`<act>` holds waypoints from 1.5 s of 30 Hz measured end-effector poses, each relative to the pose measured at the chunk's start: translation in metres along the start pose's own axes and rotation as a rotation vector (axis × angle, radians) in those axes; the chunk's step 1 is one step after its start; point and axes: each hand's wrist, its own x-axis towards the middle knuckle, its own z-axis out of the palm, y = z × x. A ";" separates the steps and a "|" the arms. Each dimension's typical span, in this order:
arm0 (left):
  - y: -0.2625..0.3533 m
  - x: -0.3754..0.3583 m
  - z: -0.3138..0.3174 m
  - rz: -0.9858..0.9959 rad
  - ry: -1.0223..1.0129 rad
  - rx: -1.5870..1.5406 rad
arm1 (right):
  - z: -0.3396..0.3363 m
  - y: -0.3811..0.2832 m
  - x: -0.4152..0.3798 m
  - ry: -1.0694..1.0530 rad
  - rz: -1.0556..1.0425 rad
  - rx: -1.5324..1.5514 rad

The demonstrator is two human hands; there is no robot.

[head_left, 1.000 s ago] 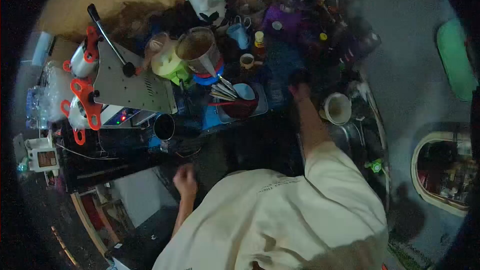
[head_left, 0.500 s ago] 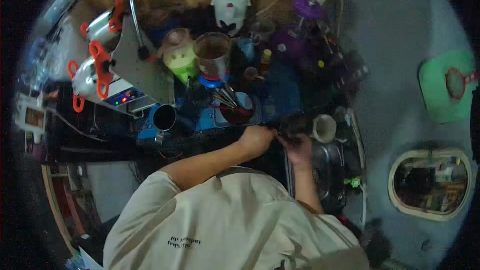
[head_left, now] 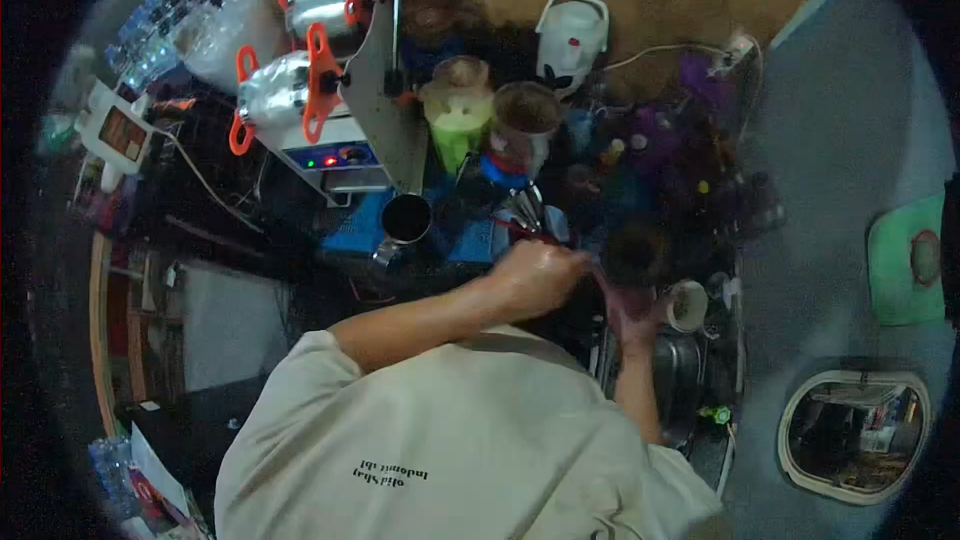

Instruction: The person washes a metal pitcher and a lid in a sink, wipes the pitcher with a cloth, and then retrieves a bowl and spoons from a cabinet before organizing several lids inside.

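My left hand [head_left: 545, 275] is closed, its fingertips pointing right; what it holds, if anything, cannot be made out. Just beyond it, metal utensils [head_left: 526, 208] stand in a dark red bowl, partly hidden by the hand. My right hand [head_left: 630, 312] is blurred and dim. It is wrapped round the near side of a dark round container [head_left: 637, 252], whose details are too dark to tell. Close to the right of this hand is a pale cup [head_left: 687, 306].
A metal machine [head_left: 335, 155] with orange handles stands at the left, near a metal pitcher [head_left: 406, 218]. Behind the hands are a green cup [head_left: 459, 125], a clear container [head_left: 524, 125] and a white lidded jug [head_left: 572, 40]. A metal sink [head_left: 680, 380] lies right.
The whole view has shifted, so the objects appear farther right and mostly lower. The dark round container now shows at my right hand, and my hands are slightly farther apart.
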 end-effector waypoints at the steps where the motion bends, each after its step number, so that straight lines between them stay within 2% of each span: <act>1: -0.003 -0.014 -0.022 -0.062 -0.011 0.000 | -0.001 0.006 0.004 0.007 0.015 0.001; 3: -0.028 -0.055 -0.044 0.004 0.153 -0.011 | -0.013 0.021 0.013 -0.004 0.127 -0.030; 7: -0.041 -0.132 -0.083 -0.311 0.379 -0.030 | -0.034 0.050 0.032 -0.016 0.300 -0.073; 8: -0.042 -0.147 -0.088 -0.322 0.375 -0.033 | -0.036 0.060 0.037 0.022 0.340 -0.058; 10: -0.045 -0.169 -0.103 -0.763 0.335 -0.207 | -0.029 0.078 0.039 0.087 0.392 -0.064; 11: -0.055 -0.181 -0.103 -0.764 0.335 -0.202 | -0.026 0.086 0.044 0.084 0.394 -0.060; 13: -0.075 -0.204 -0.093 -0.635 0.499 -0.079 | -0.024 0.100 0.050 0.055 0.430 -0.148; 15: -0.090 -0.213 -0.088 -0.679 0.508 -0.088 | -0.026 0.112 0.058 0.100 0.450 -0.184; 17: -0.113 -0.225 -0.072 -0.607 0.539 -0.043 | -0.020 0.124 0.062 0.123 0.502 -0.274; 18: -0.120 -0.228 -0.065 -0.603 0.538 -0.045 | -0.016 0.130 0.066 0.129 0.513 -0.258; 20: -0.132 -0.231 -0.053 -0.715 0.478 -0.091 | -0.005 0.140 0.070 0.120 0.518 -0.270; 23: -0.163 -0.233 -0.024 -0.648 0.413 0.049 | 0.006 0.150 0.073 0.062 0.534 -0.305; 24: -0.164 -0.230 -0.019 -0.784 0.388 -0.111 | 0.003 0.154 0.077 0.048 0.543 -0.290; 26: -0.168 -0.223 -0.008 -0.761 0.405 -0.049 | 0.015 0.162 0.080 0.039 0.551 -0.277; 28: -0.169 -0.218 -0.004 -0.737 0.419 0.009 | 0.029 0.171 0.084 -0.023 0.461 -0.575; 29: -0.167 -0.214 -0.007 -0.760 0.412 0.024 | 0.032 0.180 0.088 -0.018 0.461 -0.577; 31: -0.169 -0.213 -0.010 -0.786 0.404 0.039 | 0.038 0.199 0.095 -0.177 0.237 -1.007; 32: -0.171 -0.214 -0.010 -0.813 0.371 0.082 | 0.046 0.205 0.098 -0.181 0.280 -1.180; 33: -0.173 -0.214 -0.011 -0.836 0.339 0.126 | 0.054 0.213 0.098 -0.178 0.279 -1.181; 35: -0.170 -0.214 -0.015 -0.830 0.347 0.112 | 0.065 0.232 0.099 -0.486 0.011 -1.445; 36: -0.169 -0.214 -0.018 -0.830 0.356 0.098 | 0.065 0.241 0.102 -0.483 0.011 -1.444; 38: -0.170 -0.213 -0.022 -0.832 0.300 0.119 | 0.064 0.258 0.107 -0.795 -0.272 -1.671; 39: -0.172 -0.213 -0.024 -0.832 0.249 0.139 | 0.063 0.263 0.110 -0.792 -0.270 -1.670; 41: -0.187 -0.216 -0.016 -0.801 0.253 0.164 | 0.073 0.266 0.113 -0.960 -0.267 -1.836; 43: -0.192 -0.217 -0.014 -0.772 0.260 0.187 | 0.066 0.272 0.113 -0.973 -0.284 -1.899; 45: -0.181 -0.211 -0.023 -0.635 0.334 0.195 | 0.054 0.281 0.112 -0.996 -0.298 -1.962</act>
